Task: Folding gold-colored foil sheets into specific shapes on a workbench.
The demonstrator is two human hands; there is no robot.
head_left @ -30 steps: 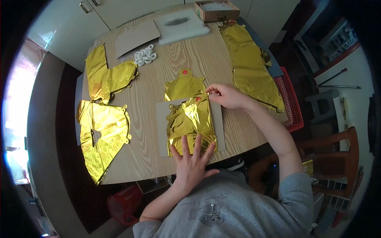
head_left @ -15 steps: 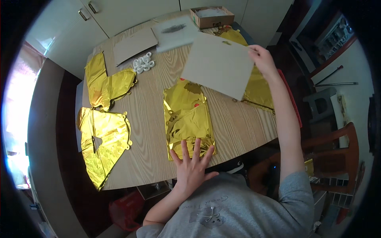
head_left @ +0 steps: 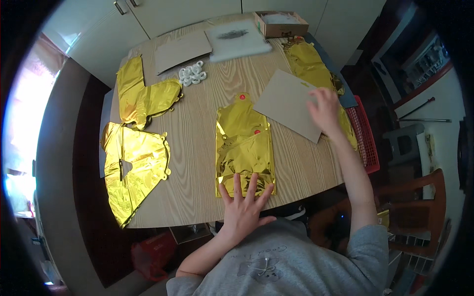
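Note:
My left hand (head_left: 243,209) lies with fingers spread on the lower end of a folded gold foil balloon (head_left: 243,140), pressing it near the table's front edge. Two small red dots show on the balloon's upper part. To its right a flat grey-beige cardboard sheet (head_left: 287,104) rests at a slant, partly over another gold foil balloon (head_left: 310,61). Just at the sheet's right edge is my right hand (head_left: 326,111), its fingers loosely bent, apart and a little blurred, no longer gripping the sheet.
Two more gold foil balloons, an upper one (head_left: 143,93) and a lower one (head_left: 136,170), lie at the left. White rings (head_left: 192,74), a second cardboard sheet (head_left: 182,50), a translucent white sheet (head_left: 237,47) and a cardboard box (head_left: 281,25) sit farther back. A red basket (head_left: 364,140) stands right.
My right hand has lowered the cardboard sheet onto the right side of the table and let go of it. My left hand stays spread on the folded balloon. The view has shifted slightly.

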